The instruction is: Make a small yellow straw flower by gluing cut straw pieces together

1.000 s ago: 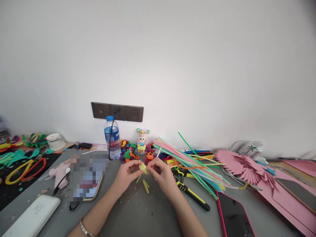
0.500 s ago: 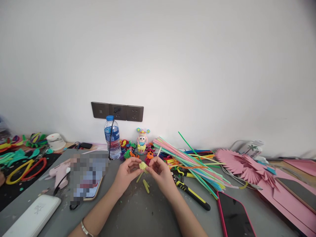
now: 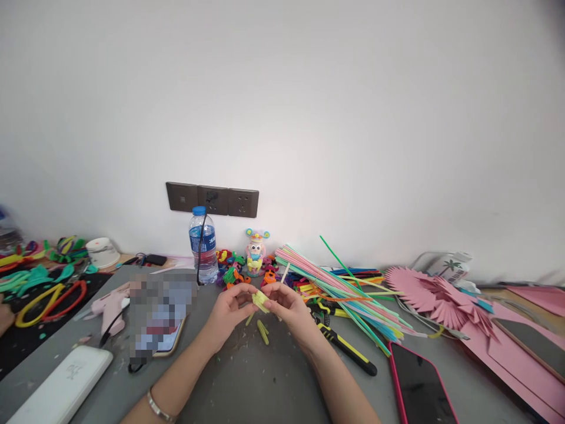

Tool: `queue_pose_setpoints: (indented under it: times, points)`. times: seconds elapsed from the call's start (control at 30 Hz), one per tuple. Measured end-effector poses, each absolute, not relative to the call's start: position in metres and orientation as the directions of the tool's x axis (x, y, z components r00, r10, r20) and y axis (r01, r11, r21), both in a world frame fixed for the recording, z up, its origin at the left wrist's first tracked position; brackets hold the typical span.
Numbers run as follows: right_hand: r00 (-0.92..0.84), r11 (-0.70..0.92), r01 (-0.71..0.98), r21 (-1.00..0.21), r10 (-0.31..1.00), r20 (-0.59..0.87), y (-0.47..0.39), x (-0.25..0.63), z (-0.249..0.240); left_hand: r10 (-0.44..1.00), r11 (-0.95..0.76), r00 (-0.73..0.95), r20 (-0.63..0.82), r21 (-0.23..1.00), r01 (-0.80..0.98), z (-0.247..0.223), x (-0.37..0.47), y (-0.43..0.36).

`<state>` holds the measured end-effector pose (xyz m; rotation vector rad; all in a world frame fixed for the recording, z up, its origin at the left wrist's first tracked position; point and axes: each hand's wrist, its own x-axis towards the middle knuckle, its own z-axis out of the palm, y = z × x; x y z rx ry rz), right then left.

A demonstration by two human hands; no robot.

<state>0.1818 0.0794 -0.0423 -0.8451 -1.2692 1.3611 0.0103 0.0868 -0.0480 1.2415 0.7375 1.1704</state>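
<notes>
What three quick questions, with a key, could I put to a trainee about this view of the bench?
1. What colour is the small piece held between the left hand and the right hand?

2. True or false: the blue-capped bottle stands upright.

3. Which of these is nearest the right forearm?
A) the pink glue gun
B) the black-and-yellow handle
C) the wall outlet panel

Key: 1. Pale yellow. 2. True. 3. B.

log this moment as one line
left hand: pinches yellow piece | right hand: pinches it too | below: yellow bits | beyond: figurine
</notes>
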Motion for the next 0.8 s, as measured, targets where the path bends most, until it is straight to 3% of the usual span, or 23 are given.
queue_pose_setpoints:
  times: [0.4, 0.8]
  points:
    - [-0.125, 0.287, -0.144, -0.947, 0.944, 0.305, 0.0845, 0.1791, -0.0478, 0.95, -0.069, 0.276, 0.148, 0.959, -0.276, -0.0486, 0.0112, 0.0875]
    - [-0.14, 0.23, -0.053, -0.972, 0.962, 0.235, 0.0843, 0.1816, -0.0481, 0.964, -0.121, 0.208, 0.166, 0.969, -0.214, -0.0479, 0.0098, 0.0892]
